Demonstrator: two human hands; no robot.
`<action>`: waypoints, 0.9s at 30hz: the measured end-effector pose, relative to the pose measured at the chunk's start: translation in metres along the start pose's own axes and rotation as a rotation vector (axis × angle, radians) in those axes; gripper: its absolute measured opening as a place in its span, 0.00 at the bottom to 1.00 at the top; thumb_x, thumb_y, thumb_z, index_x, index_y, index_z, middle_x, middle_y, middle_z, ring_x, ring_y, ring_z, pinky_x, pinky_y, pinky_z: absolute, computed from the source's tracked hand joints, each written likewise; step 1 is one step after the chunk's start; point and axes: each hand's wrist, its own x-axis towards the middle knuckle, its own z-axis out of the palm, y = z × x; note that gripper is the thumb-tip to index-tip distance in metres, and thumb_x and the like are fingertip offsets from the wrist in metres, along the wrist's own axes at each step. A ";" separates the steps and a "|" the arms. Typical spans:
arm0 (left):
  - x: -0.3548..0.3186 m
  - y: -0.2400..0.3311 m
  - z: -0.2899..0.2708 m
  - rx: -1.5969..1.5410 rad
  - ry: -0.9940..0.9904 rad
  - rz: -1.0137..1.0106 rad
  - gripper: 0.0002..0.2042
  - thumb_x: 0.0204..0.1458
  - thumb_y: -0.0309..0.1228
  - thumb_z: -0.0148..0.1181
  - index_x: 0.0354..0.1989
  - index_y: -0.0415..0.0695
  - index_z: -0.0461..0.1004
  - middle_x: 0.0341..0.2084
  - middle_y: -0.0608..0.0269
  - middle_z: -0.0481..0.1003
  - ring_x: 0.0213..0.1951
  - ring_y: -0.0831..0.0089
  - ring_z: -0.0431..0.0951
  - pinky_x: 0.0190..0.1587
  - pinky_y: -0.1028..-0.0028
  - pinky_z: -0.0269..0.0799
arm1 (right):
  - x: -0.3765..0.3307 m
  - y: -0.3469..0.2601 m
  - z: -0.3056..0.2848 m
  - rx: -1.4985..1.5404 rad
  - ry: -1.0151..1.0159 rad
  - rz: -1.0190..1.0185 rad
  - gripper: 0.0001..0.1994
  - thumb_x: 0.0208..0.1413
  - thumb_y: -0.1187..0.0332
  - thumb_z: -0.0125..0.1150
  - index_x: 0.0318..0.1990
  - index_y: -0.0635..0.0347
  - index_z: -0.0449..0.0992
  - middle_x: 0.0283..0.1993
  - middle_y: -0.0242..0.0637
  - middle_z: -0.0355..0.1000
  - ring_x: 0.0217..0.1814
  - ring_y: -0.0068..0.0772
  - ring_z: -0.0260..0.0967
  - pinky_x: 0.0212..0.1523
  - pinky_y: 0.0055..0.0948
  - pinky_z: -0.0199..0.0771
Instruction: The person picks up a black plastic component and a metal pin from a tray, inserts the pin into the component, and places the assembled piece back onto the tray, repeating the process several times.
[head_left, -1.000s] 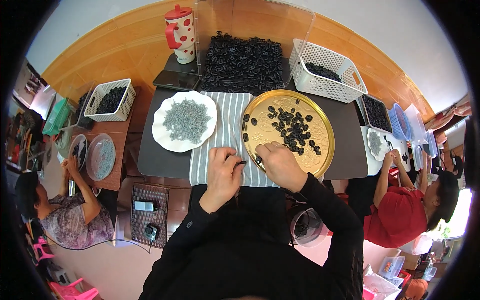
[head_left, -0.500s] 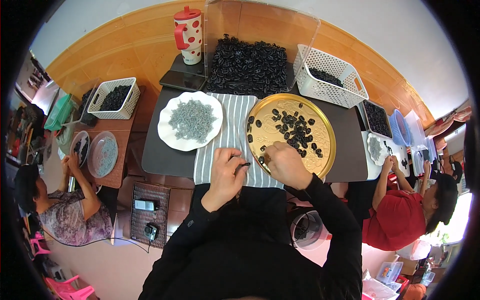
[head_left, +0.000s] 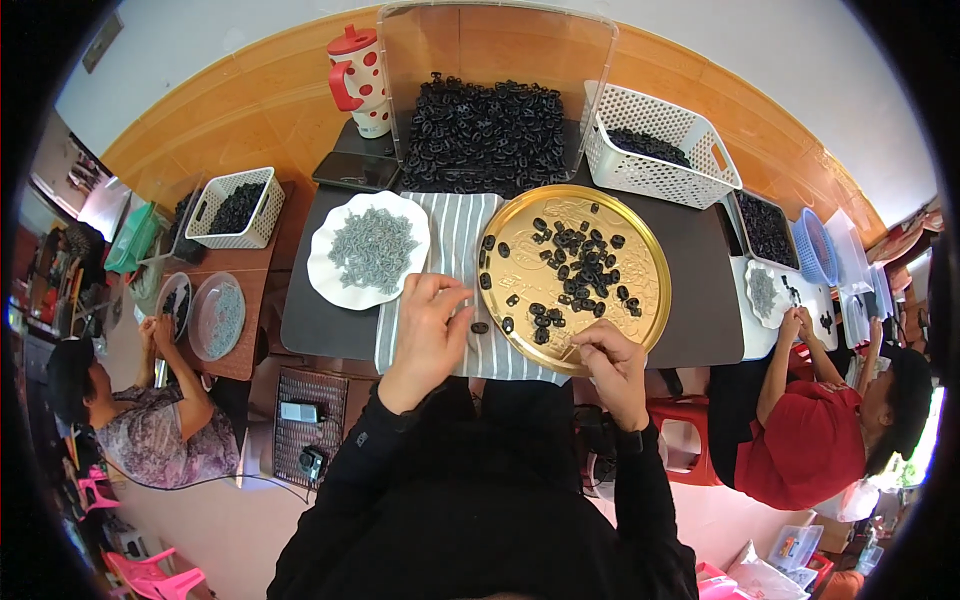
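Observation:
My left hand is over the striped grey cloth, thumb and fingers apart. Just off its thumb tip, a small black oval plastic piece appears to lie on the cloth, not gripped. By the near rim of the round gold tray, my right hand has its fingers curled together; whatever they may hold is too small to make out. Many loose black plastic pieces are heaped on the tray. A white wavy-edged plate with a pile of small grey screws stands left of the cloth.
Behind the cloth stands a clear bin of black pieces. A white basket is at right, a phone and a dotted tumbler at left. Co-workers sit left and right.
My right hand has drawn back from over the tray to its near rim. My left fingers have spread, and the black piece formerly at their tips is now beside the thumb.

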 end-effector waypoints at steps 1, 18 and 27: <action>0.000 -0.002 -0.002 0.015 -0.001 -0.021 0.09 0.43 0.20 0.61 0.35 0.37 0.77 0.35 0.53 0.72 0.41 0.54 0.68 0.43 0.63 0.67 | -0.003 -0.001 -0.001 0.086 0.068 0.083 0.07 0.52 0.83 0.54 0.37 0.66 0.77 0.31 0.30 0.69 0.30 0.17 0.63 0.32 0.16 0.62; 0.042 0.018 0.040 0.296 -0.394 0.069 0.15 0.40 0.21 0.63 0.39 0.46 0.81 0.32 0.62 0.71 0.41 0.61 0.66 0.45 0.64 0.62 | -0.017 -0.004 0.004 0.200 0.195 0.072 0.03 0.55 0.82 0.56 0.36 0.69 0.74 0.31 0.29 0.68 0.31 0.15 0.62 0.32 0.14 0.60; 0.046 0.006 0.048 0.248 -0.372 0.043 0.07 0.36 0.20 0.62 0.26 0.39 0.75 0.28 0.59 0.71 0.41 0.57 0.67 0.44 0.62 0.63 | -0.014 -0.008 0.015 0.199 0.148 0.088 0.03 0.55 0.82 0.57 0.36 0.69 0.74 0.32 0.29 0.69 0.32 0.15 0.64 0.34 0.15 0.63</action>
